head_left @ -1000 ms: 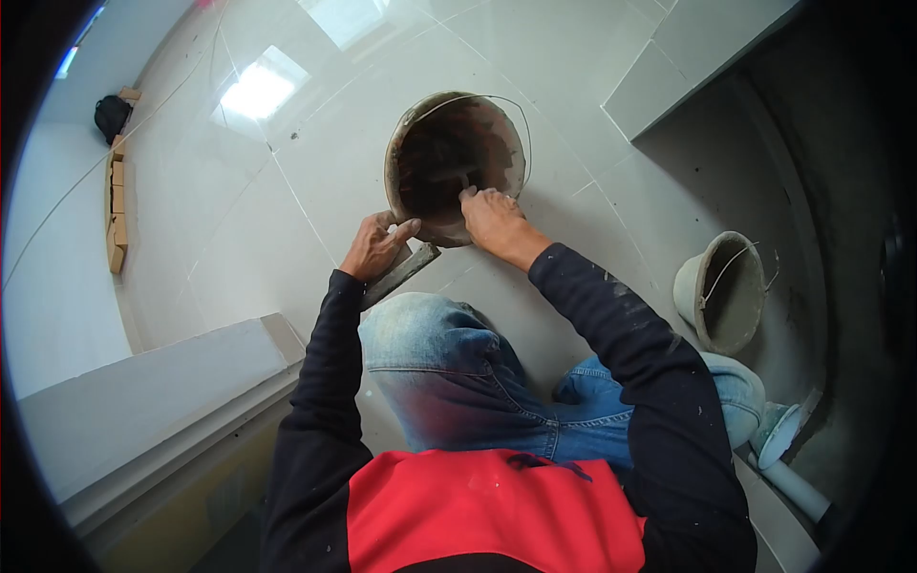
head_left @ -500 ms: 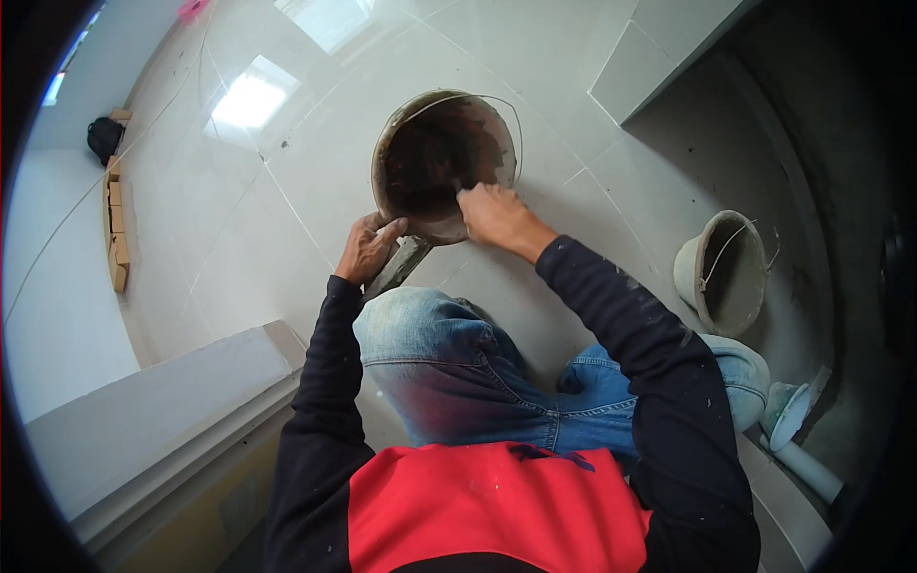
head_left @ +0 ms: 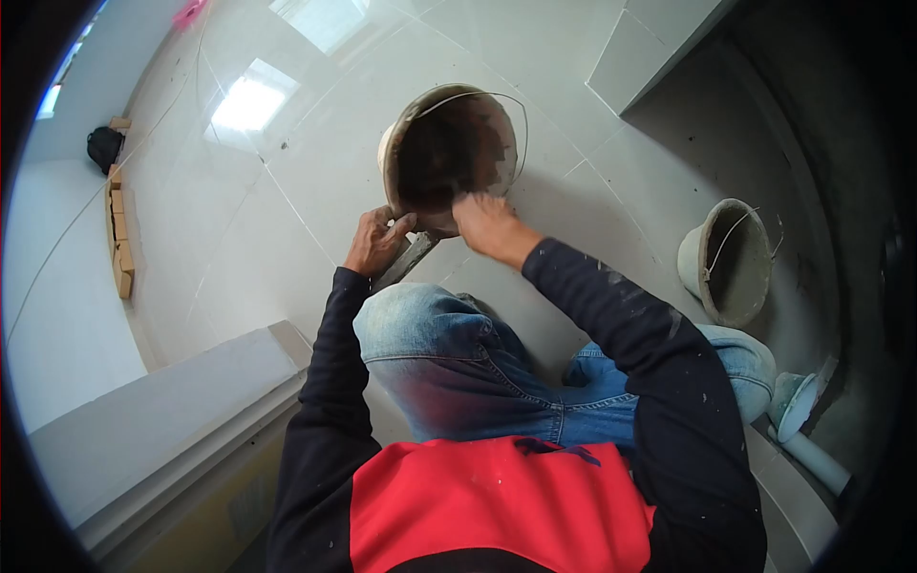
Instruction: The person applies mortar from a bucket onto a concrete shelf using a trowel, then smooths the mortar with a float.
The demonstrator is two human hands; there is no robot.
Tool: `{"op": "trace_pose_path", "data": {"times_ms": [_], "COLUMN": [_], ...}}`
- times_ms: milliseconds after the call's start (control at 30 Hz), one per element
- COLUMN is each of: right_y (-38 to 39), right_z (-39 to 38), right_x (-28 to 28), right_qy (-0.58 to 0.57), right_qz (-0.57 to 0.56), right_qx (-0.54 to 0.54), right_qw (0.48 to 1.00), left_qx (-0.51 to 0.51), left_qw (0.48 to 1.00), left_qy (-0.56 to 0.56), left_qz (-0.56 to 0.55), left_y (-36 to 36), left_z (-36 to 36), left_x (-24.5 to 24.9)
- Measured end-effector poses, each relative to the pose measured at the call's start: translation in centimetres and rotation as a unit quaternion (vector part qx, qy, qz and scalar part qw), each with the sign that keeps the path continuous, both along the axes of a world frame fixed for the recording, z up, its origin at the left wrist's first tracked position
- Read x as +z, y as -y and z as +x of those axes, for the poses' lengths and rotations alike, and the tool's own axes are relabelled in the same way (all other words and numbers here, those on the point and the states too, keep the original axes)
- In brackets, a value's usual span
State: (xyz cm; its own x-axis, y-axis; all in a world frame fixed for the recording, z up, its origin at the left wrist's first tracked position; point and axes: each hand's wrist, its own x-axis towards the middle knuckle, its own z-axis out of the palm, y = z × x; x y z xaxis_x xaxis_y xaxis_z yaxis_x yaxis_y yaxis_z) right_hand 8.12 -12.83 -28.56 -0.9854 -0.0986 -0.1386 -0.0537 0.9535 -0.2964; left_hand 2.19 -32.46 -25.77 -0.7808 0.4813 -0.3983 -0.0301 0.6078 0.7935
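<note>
A mortar-smeared bucket [head_left: 506, 153] with a thin wire handle is tipped with its mouth facing me on the tiled floor. My left hand [head_left: 377, 239] grips its lower left rim, thumb over the edge and fingers curled beneath. At the lower right of the mouth, my right hand [head_left: 492, 224] is closed in a fist. Whatever it grips inside the bucket is hidden and blurred. A grey, mortar-crusted bar [head_left: 406, 263] slants between the bucket's lower rim and my knee, just beside my left hand.
On the right, a second bucket [head_left: 693, 263] with a wire handle lies tilted. A white pipe [head_left: 812, 463] is at lower right. A ledge [head_left: 172, 392] runs along lower left. Cardboard pieces [head_left: 119, 239] and a black bag [head_left: 103, 148] line the left wall. A tiled block [head_left: 635, 67] stands upper right.
My right hand has moved slightly left and down along the bucket's mouth. The bucket has tilted and shifted a little, with my left hand still on its rim.
</note>
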Motion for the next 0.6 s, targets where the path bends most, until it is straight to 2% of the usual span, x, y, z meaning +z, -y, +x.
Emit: {"op": "trace_pose_path", "data": {"times_ms": [33,100,133,167,200,267,300,333,367,433,500,567,600], "right_y": [-0.2,-2.4,-3.0,-2.8,-2.3,-1.3,-0.8,-0.6,-0.9,-2.7,-2.8,-2.1,-1.3], "right_z": [0.5,-1.0,-2.1,-2.9,-3.9,-2.7,-1.3,-0.6,-0.7,-2.0,-3.4,-4.3,-3.6], "right_x": [-0.1,1.1,2.4,3.0,2.0,-0.6,-3.1,-4.7,-2.7,0.5,2.4,3.2,2.2], "right_qy": [0.025,0.063,0.069,0.074,-0.029,-0.175,-0.25,-0.154,-0.007,0.103,0.086,0.032,0.019], "right_qz": [0.036,0.01,-0.02,-0.054,-0.059,-0.06,-0.052,-0.054,-0.032,-0.015,0.005,-0.02,-0.012], "right_qx": [0.04,0.048,0.015,-0.015,-0.069,0.004,0.062,0.085,0.097,0.043,0.039,-0.043,-0.018], "right_qw": [0.998,0.997,0.997,0.996,0.995,0.983,0.965,0.983,0.995,0.994,0.996,0.998,1.0], "left_qx": [-0.004,0.033,0.041,0.039,0.028,0.013,-0.015,-0.018,0.023,0.065,0.036,0.006,-0.019], "left_qw": [1.0,0.994,0.998,0.996,0.998,0.999,0.997,0.996,0.998,0.995,0.995,0.998,0.999], "left_qy": [-0.004,-0.022,0.031,-0.026,-0.02,-0.025,-0.069,-0.083,-0.052,0.016,-0.026,0.0,-0.026], "left_qz": [0.001,0.104,0.044,0.076,0.049,0.024,0.042,0.022,0.042,0.076,0.094,0.059,0.034], "left_y": [0.2,1.1,0.7,1.1,1.3,1.7,1.5,1.5,2.0,1.8,1.7,2.0,1.7], "left_z": [-0.3,-0.1,0.0,0.1,0.0,-0.7,-0.8,-1.0,-1.2,-0.7,-0.2,-0.6,-0.8], "left_x": [-0.6,-2.7,-1.1,-3.0,-3.7,-3.6,-2.8,-2.4,-2.9,-3.4,-2.4,-2.7,-1.7]}}
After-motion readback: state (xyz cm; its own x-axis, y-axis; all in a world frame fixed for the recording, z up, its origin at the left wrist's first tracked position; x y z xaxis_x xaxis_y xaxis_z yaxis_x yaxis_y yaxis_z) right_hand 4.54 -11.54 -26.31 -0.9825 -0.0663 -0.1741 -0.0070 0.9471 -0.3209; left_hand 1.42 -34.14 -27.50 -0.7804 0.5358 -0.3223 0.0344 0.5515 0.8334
